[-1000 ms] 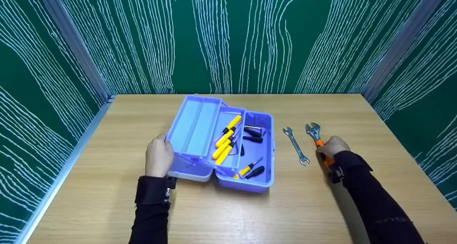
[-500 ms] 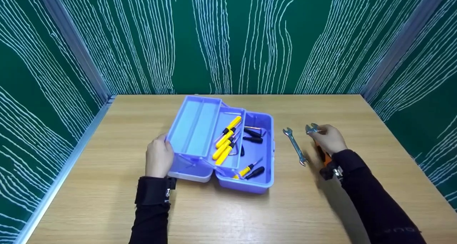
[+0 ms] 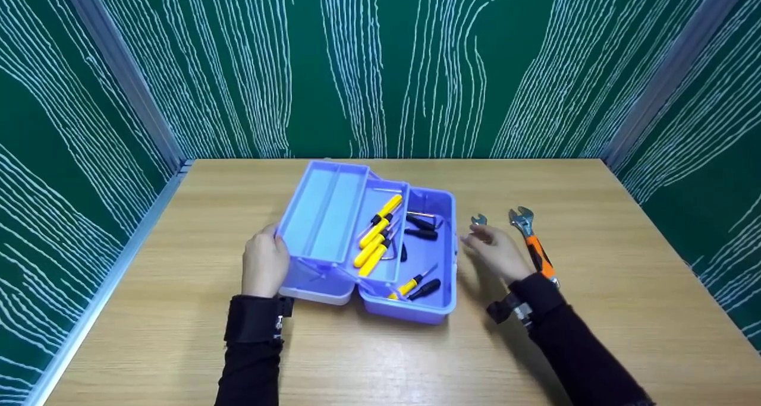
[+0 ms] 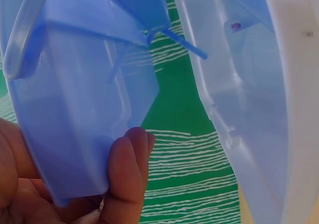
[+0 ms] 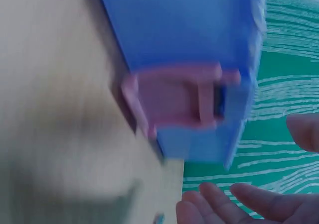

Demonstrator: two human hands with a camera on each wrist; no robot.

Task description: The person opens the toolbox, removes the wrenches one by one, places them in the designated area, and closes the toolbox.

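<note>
A purple toolbox (image 3: 455, 251) stands unfolded on the table. My left hand (image 3: 263, 260) grips the outer edge of its raised upper tray (image 3: 324, 210); in the left wrist view, fingers and thumb (image 4: 127, 174) pinch that tray wall (image 4: 75, 149). To the right of the box, my right hand (image 3: 499, 254) hovers over a double open-end wrench (image 3: 478, 219), hiding most of it. In the right wrist view the fingers (image 5: 219, 204) are extended, thumb apart, with nothing between them. Right of this hand lies an adjustable wrench (image 3: 538, 254) with an orange and black handle.
Yellow-handled screwdrivers (image 3: 373, 239) lie in the middle tray. The box bottom holds a yellow screwdriver (image 3: 407, 286) and several black-handled tools (image 3: 425, 288). A pinkish latch (image 5: 172, 99) projects from the box front. Green walls with white lines (image 3: 392, 67) border the wooden table (image 3: 380, 358).
My right hand has let go of the adjustable wrench, which lies back on the table, and moved left to the open-end wrench. The left hand and toolbox have stayed put.
</note>
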